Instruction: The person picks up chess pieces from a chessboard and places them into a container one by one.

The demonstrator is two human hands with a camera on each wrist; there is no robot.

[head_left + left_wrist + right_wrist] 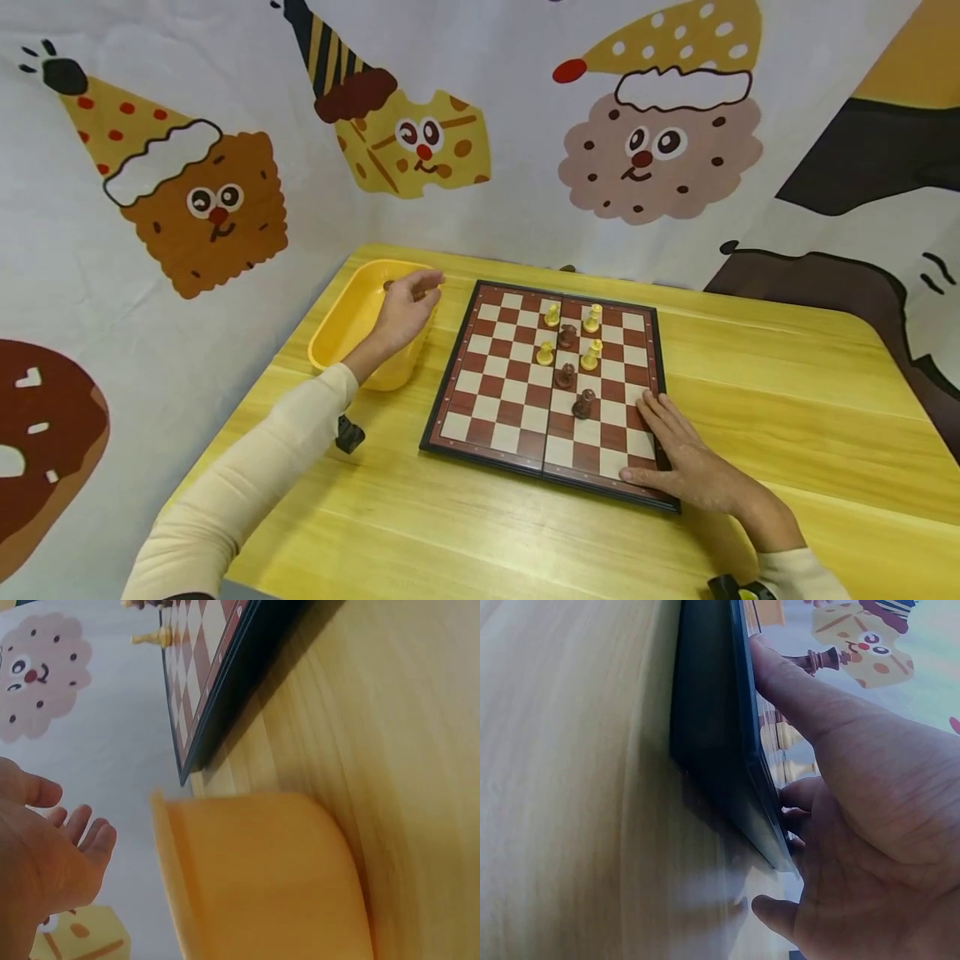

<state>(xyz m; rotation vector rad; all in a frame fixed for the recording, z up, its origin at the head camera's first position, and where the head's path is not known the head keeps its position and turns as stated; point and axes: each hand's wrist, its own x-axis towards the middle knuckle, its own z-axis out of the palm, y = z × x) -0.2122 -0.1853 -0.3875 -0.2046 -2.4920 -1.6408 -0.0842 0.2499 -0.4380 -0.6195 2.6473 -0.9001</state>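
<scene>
Lying on wood-grain table (pixel 765 367), chessboard (pixel 521 396), yellow tray (pixel 354 321), cartoon-print backdrop (pixel 525 125) behind

The left arm (pixel 247 475) extends forward, cream-sleeved down to the bare left wrist (pixel 363 360); the left hand (pixel 406 312) has its back turned up, fingers (pixel 106 841) loosely bent and pointing rightward, thumb (pixel 43 790) apart from them; of the right arm (pixel 798 575) just the lower end shows; the right hand (pixel 693 467) also has its back up, fingers nearly straight and angled forward-left, thumb spread wide leftward; the 2 hands are well apart.
</scene>
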